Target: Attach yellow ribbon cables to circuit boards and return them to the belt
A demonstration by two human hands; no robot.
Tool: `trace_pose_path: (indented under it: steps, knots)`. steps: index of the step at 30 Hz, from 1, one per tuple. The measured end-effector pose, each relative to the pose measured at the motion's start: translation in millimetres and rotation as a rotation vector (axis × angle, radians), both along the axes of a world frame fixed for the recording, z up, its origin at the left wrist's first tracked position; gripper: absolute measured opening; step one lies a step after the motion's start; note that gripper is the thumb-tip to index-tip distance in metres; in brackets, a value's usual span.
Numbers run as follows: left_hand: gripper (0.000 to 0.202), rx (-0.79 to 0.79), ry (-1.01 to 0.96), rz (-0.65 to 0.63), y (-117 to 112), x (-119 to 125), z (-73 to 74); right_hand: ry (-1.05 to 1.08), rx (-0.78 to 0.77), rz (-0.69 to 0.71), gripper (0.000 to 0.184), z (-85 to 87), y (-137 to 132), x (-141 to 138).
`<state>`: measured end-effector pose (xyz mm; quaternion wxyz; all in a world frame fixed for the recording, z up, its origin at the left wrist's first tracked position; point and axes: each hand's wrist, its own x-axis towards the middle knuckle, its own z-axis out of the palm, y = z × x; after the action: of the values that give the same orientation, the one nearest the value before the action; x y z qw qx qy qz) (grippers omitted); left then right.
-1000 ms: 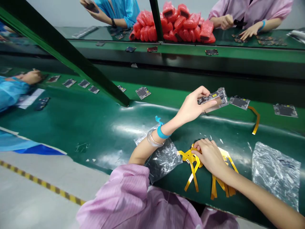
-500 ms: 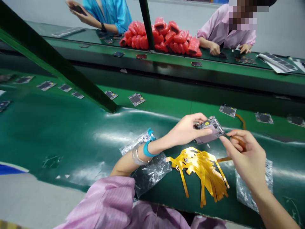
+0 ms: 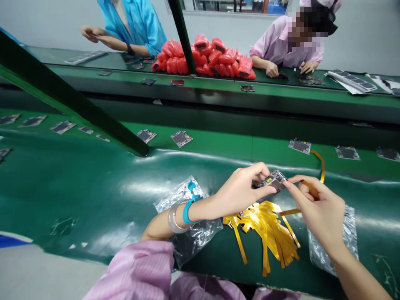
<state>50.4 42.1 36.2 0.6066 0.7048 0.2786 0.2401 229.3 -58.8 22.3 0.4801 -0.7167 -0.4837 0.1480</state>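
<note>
My left hand (image 3: 242,189) pinches a small circuit board (image 3: 271,181) above the green mat (image 3: 93,187). My right hand (image 3: 318,208) meets the board's right edge, fingers pinched on an orange flex strip (image 3: 308,188) that runs back under the palm. A pile of yellow flex strips (image 3: 268,231) lies on the mat just below both hands. A blue band and a clear bangle circle my left wrist (image 3: 183,210).
Clear plastic bags lie under my left forearm (image 3: 190,233) and right arm (image 3: 331,246). Circuit boards (image 3: 181,138) sit along the belt; one board (image 3: 300,146) has an orange strip attached. Red packets (image 3: 206,56) are piled on the far bench, where two people work. A dark green beam (image 3: 78,108) crosses at left.
My right hand left the strip pile, lifted with one strip and came up to the board. My left hand drew the board nearer and lower.
</note>
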Motion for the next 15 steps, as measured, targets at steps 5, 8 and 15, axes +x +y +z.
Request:
trace_pose_path:
  steps: [5, 8, 15]
  knots:
    - [0.026, 0.005, 0.035, -0.011, -1.9, -1.0, -1.8, -0.081, 0.025, -0.013, 0.013, -3.4, -0.2, 0.4]
    - [0.023, -0.019, 0.052, -0.016, -1.2, -0.5, -2.7, -0.079, -0.026, 0.066, 0.016, -5.0, 0.4, 2.3]
    - [0.037, -0.587, -0.088, -0.095, 10.9, 12.0, -17.2, 0.245, -0.147, 0.139, 0.025, 1.3, -9.9, 9.3]
